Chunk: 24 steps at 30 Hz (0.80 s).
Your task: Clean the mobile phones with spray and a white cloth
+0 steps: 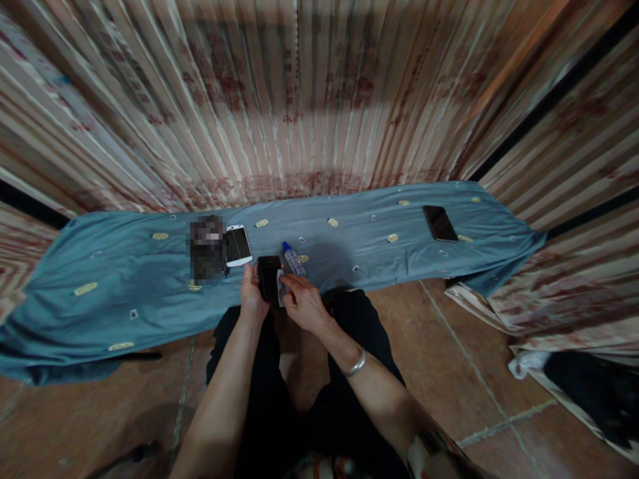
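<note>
bare forearms, silver bangle [356, 364] (right wrist), black trousers [369, 332]

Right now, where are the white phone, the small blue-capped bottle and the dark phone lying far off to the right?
white phone [238, 245], head view, middle of its screen
blue-capped bottle [293, 261], head view, its clear body
dark phone [440, 223], head view, middle of its screen
</note>
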{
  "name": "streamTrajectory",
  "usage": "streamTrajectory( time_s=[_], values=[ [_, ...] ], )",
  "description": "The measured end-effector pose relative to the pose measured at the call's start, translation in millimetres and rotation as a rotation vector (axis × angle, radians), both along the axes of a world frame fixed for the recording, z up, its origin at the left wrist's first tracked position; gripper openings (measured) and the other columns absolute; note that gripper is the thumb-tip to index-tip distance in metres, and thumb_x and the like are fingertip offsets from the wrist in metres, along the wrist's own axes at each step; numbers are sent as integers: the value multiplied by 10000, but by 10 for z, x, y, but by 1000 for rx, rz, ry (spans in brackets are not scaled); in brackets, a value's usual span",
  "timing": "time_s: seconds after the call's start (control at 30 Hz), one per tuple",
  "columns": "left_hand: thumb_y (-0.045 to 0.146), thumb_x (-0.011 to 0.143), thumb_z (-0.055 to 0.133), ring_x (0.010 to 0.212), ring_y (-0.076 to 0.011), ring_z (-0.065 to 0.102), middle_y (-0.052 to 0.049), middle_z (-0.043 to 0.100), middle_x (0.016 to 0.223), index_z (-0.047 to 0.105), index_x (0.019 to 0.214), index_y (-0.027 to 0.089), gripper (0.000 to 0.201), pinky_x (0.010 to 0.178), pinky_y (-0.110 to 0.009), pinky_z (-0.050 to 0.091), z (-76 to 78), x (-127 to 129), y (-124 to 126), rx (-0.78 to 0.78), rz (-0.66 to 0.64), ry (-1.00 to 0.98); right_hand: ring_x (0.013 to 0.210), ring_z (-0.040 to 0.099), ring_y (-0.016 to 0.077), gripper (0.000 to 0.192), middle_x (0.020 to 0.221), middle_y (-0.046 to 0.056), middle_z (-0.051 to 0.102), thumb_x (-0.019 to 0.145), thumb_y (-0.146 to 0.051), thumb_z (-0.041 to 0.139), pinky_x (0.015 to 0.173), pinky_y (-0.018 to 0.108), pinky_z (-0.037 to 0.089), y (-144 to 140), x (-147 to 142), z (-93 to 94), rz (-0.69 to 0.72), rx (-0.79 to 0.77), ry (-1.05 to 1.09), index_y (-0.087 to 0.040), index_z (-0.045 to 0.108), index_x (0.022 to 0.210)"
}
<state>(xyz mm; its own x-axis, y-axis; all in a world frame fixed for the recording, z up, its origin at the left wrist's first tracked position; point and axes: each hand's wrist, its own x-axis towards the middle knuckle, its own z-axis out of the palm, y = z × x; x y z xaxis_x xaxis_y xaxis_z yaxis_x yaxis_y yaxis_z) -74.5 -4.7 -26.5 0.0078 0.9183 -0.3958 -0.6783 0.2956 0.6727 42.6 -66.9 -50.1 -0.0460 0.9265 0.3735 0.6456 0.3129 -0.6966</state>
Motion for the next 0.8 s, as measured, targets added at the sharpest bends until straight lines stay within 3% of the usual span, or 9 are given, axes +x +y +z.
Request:
streamTrajectory(
  time_s=[0.23, 0.4, 0.67, 0.8],
  values=[
    [572, 965, 501, 862, -248, 777, -90, 761, 739, 729, 820, 148, 502, 823, -348, 619, 64, 30, -20, 9, 12, 13, 1231, 655, 249, 517, 1343, 141, 691, 839, -77, 532, 1134, 420, 507, -7, 2, 11, 35, -5, -17, -157, 663, 1333],
    [493, 1040, 331, 861, -226, 770, -72, 746, 723, 695, 870, 157, 524, 824, -361, 622, 99, 41, -23, -40, 29, 32, 1278, 633, 241, 522, 1374, 132, 676, 863, -79, 540, 1155, 418, 490, -9, 7, -19, 44, -2, -18, -178, 651, 1363],
    [570, 999, 436, 658, -191, 723, -73, 742, 722, 712, 896, 140, 521, 724, -315, 598, 41, 21, 4, -44, 36, 30, 1235, 641, 266, 445, 1362, 158, 672, 983, -127, 463, 1132, 467, 518, -8, -9, -38, 45, 54, -96, -173, 644, 1386],
    [519, 1042, 344, 618, -165, 713, -76, 739, 706, 715, 851, 124, 574, 707, -283, 593, 36, 36, 3, -66, 37, 27, 1180, 656, 263, 401, 1308, 143, 702, 995, -132, 477, 1102, 442, 545, -27, -12, 44, 35, 92, -178, -156, 677, 1343]
  ],
)
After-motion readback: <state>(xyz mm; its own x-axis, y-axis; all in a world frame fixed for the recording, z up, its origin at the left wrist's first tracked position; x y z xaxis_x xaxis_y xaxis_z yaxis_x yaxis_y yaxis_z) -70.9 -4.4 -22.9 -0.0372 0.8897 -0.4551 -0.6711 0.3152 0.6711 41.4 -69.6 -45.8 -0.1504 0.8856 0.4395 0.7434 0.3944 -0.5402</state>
